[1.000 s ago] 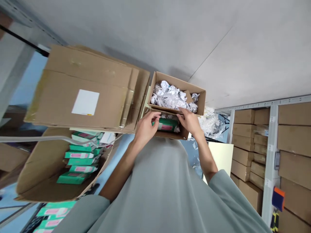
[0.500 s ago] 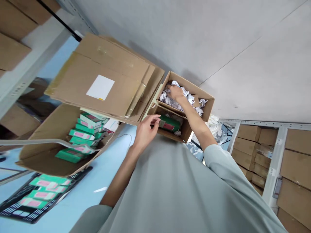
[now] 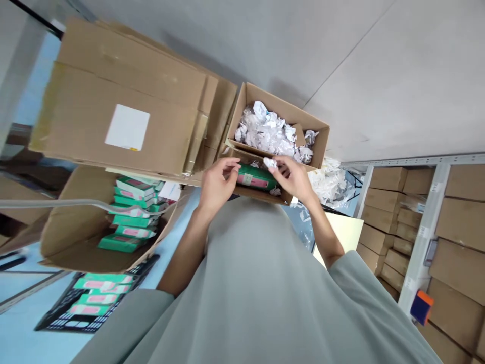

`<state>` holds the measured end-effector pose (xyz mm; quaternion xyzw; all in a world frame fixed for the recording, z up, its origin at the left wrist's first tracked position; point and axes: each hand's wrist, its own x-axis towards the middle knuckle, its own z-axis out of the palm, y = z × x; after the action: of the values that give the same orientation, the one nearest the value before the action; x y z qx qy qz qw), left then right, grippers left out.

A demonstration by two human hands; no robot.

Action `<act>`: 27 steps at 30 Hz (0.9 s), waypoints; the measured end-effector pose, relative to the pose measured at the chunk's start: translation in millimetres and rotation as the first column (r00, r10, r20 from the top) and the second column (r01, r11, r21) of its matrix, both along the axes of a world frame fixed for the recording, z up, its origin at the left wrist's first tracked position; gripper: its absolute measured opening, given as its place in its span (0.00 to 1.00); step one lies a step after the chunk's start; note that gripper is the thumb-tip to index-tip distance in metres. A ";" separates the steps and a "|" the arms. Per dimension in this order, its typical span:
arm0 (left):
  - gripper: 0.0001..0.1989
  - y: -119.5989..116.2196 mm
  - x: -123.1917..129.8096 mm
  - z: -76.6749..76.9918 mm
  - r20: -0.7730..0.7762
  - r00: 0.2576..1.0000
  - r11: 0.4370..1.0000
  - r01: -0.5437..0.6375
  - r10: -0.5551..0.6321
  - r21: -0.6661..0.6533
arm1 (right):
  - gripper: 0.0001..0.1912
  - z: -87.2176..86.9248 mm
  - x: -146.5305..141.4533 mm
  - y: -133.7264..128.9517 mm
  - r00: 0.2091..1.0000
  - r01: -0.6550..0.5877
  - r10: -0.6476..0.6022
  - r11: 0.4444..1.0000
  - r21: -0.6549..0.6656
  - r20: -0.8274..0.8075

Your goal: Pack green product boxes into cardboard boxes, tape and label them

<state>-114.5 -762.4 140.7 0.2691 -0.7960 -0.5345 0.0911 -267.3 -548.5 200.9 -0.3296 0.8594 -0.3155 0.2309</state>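
Observation:
My right hand [image 3: 294, 178] pinches a ball of crumpled white paper [image 3: 270, 163] over a small open carton [image 3: 261, 194]. Inside that carton lies a green box [image 3: 254, 178] with a pink and white label, and bits of crumpled paper show at its edges. My left hand [image 3: 220, 183] is at the carton's left end, beside the green box. Its fingers are curved, with a gap between thumb and forefinger, and nothing shows in them. Just behind stands a larger open carton [image 3: 282, 102] filled with crumpled paper and clear plastic [image 3: 265, 132].
Flattened cardboard [image 3: 151, 91] is stacked at the left. Below it, a big open carton [image 3: 71, 242] holds several green boxes [image 3: 132, 217], and a black crate [image 3: 53, 321] holds more. Shelves with brown cartons [image 3: 386, 187] line the right. A wall [image 3: 364, 76] rises behind.
My right hand has come out of the larger carton with a crumpled paper ball and is now over the small carton. My left hand stays near the small carton's left end.

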 end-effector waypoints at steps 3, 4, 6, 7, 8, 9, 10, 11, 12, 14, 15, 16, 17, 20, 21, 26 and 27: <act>0.15 -3.4 -3.4 -3.6 0.022 0.999 1.000 0.024 -0.024 -0.014 | 0.21 -20.8 31.3 14.8 0.996 -0.016 0.006 0.993 0.113 0.090; 0.14 -4.1 -4.4 -4.2 0.025 0.999 0.999 0.033 -0.033 -0.018 | 0.20 -28.6 37.5 15.7 0.995 -0.027 0.010 0.986 0.167 0.099; 0.14 -5.1 -6.3 -4.7 0.022 0.998 0.998 0.051 -0.051 -0.022 | 0.20 -41.2 44.5 14.7 0.995 -0.050 0.025 0.962 0.270 0.095; 0.14 -5.4 -7.3 -4.8 0.020 0.998 0.998 0.058 -0.058 -0.022 | 0.20 -44.9 45.8 13.6 0.995 -0.066 0.040 0.948 0.312 0.090; 0.14 -5.7 -8.3 -4.8 0.017 0.998 0.998 0.064 -0.064 -0.021 | 0.21 -46.5 45.8 12.6 0.995 -0.083 0.057 0.936 0.343 0.086; 0.14 -6.1 -9.2 -4.7 0.015 0.998 0.997 0.068 -0.068 -0.020 | 0.22 -46.0 44.7 11.8 0.994 -0.098 0.073 0.928 0.359 0.081; 0.14 -6.5 -10.1 -4.5 0.012 0.997 0.997 0.072 -0.072 -0.018 | 0.22 -43.5 42.3 11.1 0.993 -0.110 0.089 0.927 0.357 0.077; 0.15 -7.1 -10.9 -4.1 0.009 0.997 0.997 0.074 -0.074 -0.016 | 0.21 -39.5 38.6 10.5 0.993 -0.118 0.100 0.934 0.338 0.070; 0.15 -7.9 -11.5 -3.6 0.005 0.997 0.997 0.075 -0.074 -0.014 | 0.21 -34.3 33.1 9.4 0.993 -0.119 0.106 0.945 0.305 0.058; 0.15 -9.7 -12.0 -2.1 0.004 0.998 0.998 0.070 -0.070 -0.011 | 0.19 -22.8 16.3 3.8 0.994 -0.104 0.105 0.968 0.229 0.010; 0.16 -10.6 -11.9 -1.4 0.008 0.998 0.998 0.065 -0.065 -0.011 | 0.19 -17.7 4.7 -1.6 0.995 -0.094 0.101 0.974 0.205 -0.026; 0.16 -11.5 -11.4 -0.6 0.015 0.998 0.998 0.060 -0.060 -0.011 | 0.19 -13.9 -9.0 -9.4 0.993 -0.086 0.101 0.976 0.200 -0.066; 0.16 -12.2 -10.6 -0.1 0.022 0.998 0.998 0.056 -0.055 -0.012 | 0.20 -11.7 -24.2 -19.5 0.989 -0.081 0.106 0.973 0.216 -0.105; 0.16 -12.0 -6.4 -0.1 0.035 0.999 0.999 0.036 -0.035 -0.010 | 0.23 -17.6 -73.3 -62.4 0.969 -0.096 0.174 0.919 0.382 -0.175; 0.16 -11.1 -4.5 -0.7 0.037 0.999 1.000 0.027 -0.027 -0.008 | 0.24 -23.0 -88.2 -78.9 0.962 -0.107 0.208 0.881 0.460 -0.175; 0.16 -2.4 4.9 -3.7 0.036 0.999 1.000 -0.024 0.024 0.019 | 0.23 -52.6 -129.2 -145.7 0.936 -0.191 0.342 0.688 0.700 -0.080; 0.16 -1.0 6.3 -3.6 0.033 0.999 0.999 -0.034 0.033 0.024 | 0.21 -55.5 -130.9 -151.8 0.934 -0.199 0.349 0.680 0.706 -0.074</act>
<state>-108.1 -763.4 137.1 0.2922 -0.7862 -0.5380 0.0835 -398.2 -700.3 145.4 -0.3760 0.8736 0.0995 0.2924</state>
